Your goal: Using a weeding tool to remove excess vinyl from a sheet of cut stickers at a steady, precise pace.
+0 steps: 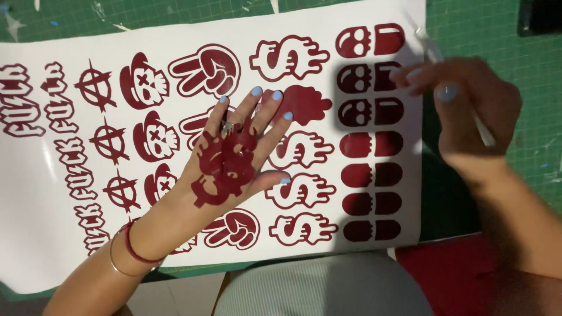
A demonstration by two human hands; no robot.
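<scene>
Head camera view, looking down at a white backing sheet of dark red cut vinyl stickers [363,246] lying flat on a green gridded cutting mat [515,105]. The stickers show cartoon skulls, two-finger hand signs, dripping currency symbols, circled letters and rounded capsule shapes, set in rows.

The person's left hand [240,152] lies palm down on the middle of the sheet, fingers spread wide and flat, nails painted light blue, a ring on one finger. It grips nothing. A peeled scrap of dark red vinyl, cut into loops and holes [225,167], is stuck across the back of this hand. Two thin bracelets circle the wrist.

The right hand [468,111] hovers over the sheet's right edge, beside the capsule shapes. Its fingers are closed around a slim pale stick-like weeding tool [486,134], held like a pen; the picture is blurred here, so the tip cannot be made out.

Judging by its look, the vinyl is very light, thin, limp and tacky on one side. It would likely stretch, tear or fold onto itself if pulled hard. A loose corner or outer edge seems the safest place to lift it, while the flat hand holds the slippery sheet down.
</scene>
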